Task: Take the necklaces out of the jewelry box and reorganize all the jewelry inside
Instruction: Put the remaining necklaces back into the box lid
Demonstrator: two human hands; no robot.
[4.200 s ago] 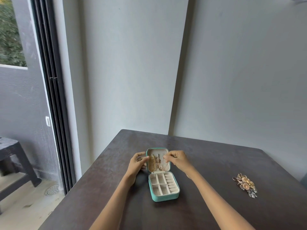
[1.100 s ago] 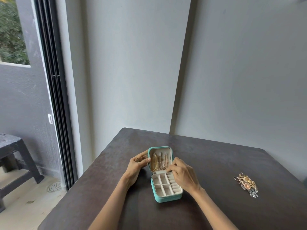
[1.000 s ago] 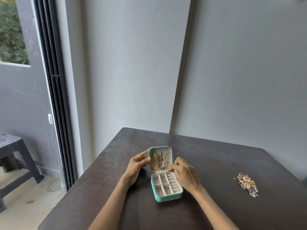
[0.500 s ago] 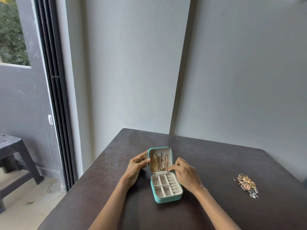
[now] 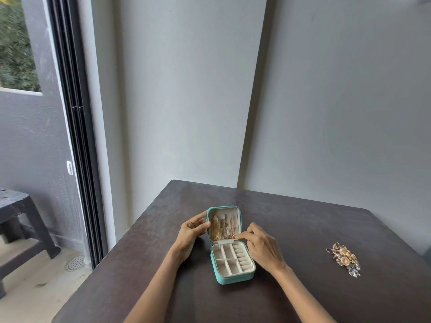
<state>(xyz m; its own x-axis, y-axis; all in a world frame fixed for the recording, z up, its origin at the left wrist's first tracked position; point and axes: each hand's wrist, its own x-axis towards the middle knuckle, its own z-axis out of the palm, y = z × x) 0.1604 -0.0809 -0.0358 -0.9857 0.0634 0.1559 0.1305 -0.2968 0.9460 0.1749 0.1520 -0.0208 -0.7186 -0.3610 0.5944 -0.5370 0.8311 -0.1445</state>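
Note:
A small teal jewelry box (image 5: 233,278) stands open on the dark table, its lid upright. Several gold necklaces (image 5: 223,227) hang in a row inside the lid. The cream tray below shows bare compartments. My left hand (image 5: 192,231) grips the lid's left edge, thumb on the inner rim. My right hand (image 5: 261,247) is at the lid's lower right, thumb and forefinger pinched at the bottom end of the rightmost necklace.
A heap of gold and silver jewelry (image 5: 344,257) lies on the table (image 5: 303,220) to the right, well apart from the box. Walls close the table's far side. At left stand a sliding door frame (image 5: 74,136) and a dark stool (image 5: 21,220).
My right hand came down from the top of the lid to its lower right corner and now pinches at the necklace ends. My left hand stayed on the lid.

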